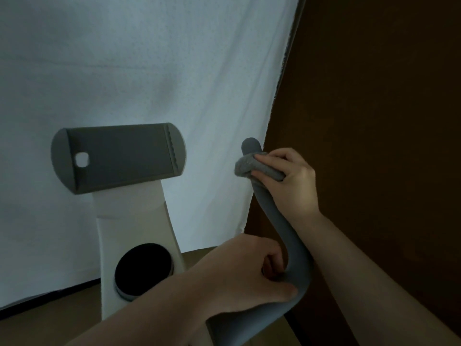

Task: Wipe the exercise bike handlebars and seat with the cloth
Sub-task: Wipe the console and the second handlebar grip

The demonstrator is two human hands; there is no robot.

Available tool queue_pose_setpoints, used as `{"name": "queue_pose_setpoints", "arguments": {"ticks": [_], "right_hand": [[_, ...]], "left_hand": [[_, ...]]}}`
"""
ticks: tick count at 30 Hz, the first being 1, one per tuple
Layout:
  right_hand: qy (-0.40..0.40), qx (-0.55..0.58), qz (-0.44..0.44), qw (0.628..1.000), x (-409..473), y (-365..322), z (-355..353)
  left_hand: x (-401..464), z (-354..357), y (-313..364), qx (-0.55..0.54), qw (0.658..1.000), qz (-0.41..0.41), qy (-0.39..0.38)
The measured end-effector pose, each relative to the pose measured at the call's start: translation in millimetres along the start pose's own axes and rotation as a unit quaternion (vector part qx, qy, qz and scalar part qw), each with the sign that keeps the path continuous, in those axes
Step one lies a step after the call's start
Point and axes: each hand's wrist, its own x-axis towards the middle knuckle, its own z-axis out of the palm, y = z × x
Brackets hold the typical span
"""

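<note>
A grey curved handlebar (279,221) of the exercise bike rises at the right, bending near the bottom. My right hand (289,181) grips a grey cloth (252,168) wrapped round the handlebar just below its rounded tip. My left hand (252,270) grips the lower bend of the same handlebar. The bike's white column (134,221) stands at the left centre, topped by a grey tablet holder (117,158) and carrying a black round knob (143,269). The seat is out of view.
A white sheet (149,71) hangs behind the bike. A dark brown wall or door (374,96) fills the right side, close behind the handlebar. A strip of brownish floor (50,320) shows at the bottom left.
</note>
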Motion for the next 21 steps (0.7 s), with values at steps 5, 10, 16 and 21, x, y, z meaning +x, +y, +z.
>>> {"name": "queue_pose_setpoints", "arguments": {"ticks": [5, 10, 16, 21], "right_hand": [[0.0, -0.05, -0.063, 0.997, 6.3, 1.5, 4.1], [-0.004, -0.071, -0.091, 0.993, 10.6, 4.8, 10.6], [-0.062, -0.151, -0.141, 0.976, 53.5, 0.5, 19.0], [0.024, 0.006, 0.003, 1.0, 37.1, -5.1, 26.8]], "left_hand": [[-0.6, -0.9, 2.9, 0.005, 1.0, 0.0, 0.0], [-2.5, 1.1, 2.2, 0.021, 1.0, 0.003, 0.0], [-0.5, 0.3, 1.7, 0.003, 1.0, 0.0, -0.005], [-2.0, 0.5, 2.0, 0.016, 1.0, 0.003, -0.013]]}}
